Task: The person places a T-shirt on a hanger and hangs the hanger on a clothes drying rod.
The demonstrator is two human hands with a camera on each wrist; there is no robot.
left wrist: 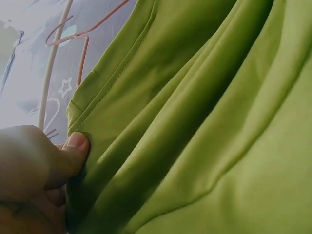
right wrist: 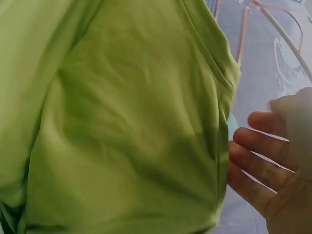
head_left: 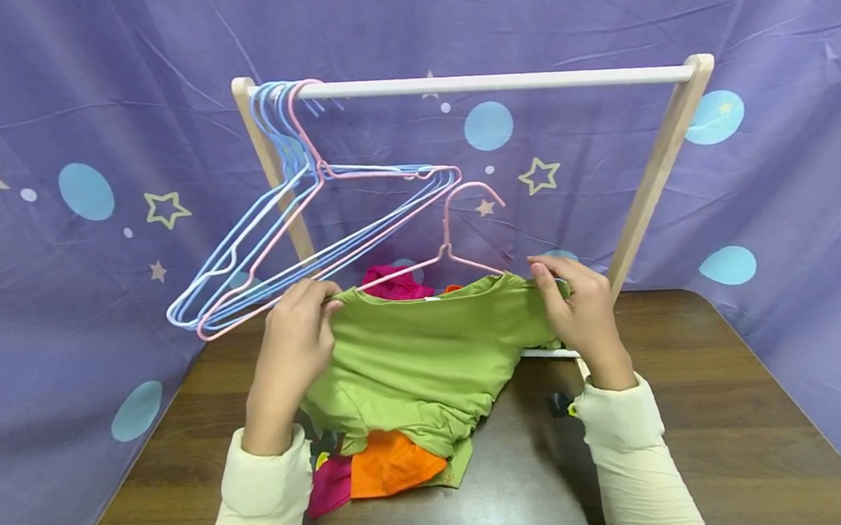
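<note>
Evidently pinched on one side, loose on the other

With my left hand [head_left: 291, 335] I pinch the green shirt [head_left: 425, 342] at its ten o'clock shoulder, thumb against the cloth; I judge this keeps that corner from sagging. My right hand [head_left: 585, 308] is at two o'clock, its fingers spread along the sleeve edge. Some tips meet the fabric, or nearly do; I cannot tell whether they press, but they seem placed to steady that side.

The shirt is in front of me, between my hands, its neckline wide and its lower part bunched. A pink hanger [head_left: 446, 233] rises from that neckline, hook at twelve o'clock. Its arms slope down to the collar and their ends are hidden, so how much weight it bears I can't say.

At eleven o'clock a bunch of hangers [head_left: 321, 172] hangs from the white rail [head_left: 503, 82], gathered at one end, which leaves the span towards one o'clock bare. Orange cloth [head_left: 397, 465] shows below the shirt, at about seven o'clock, over the table [head_left: 702, 374].
</note>
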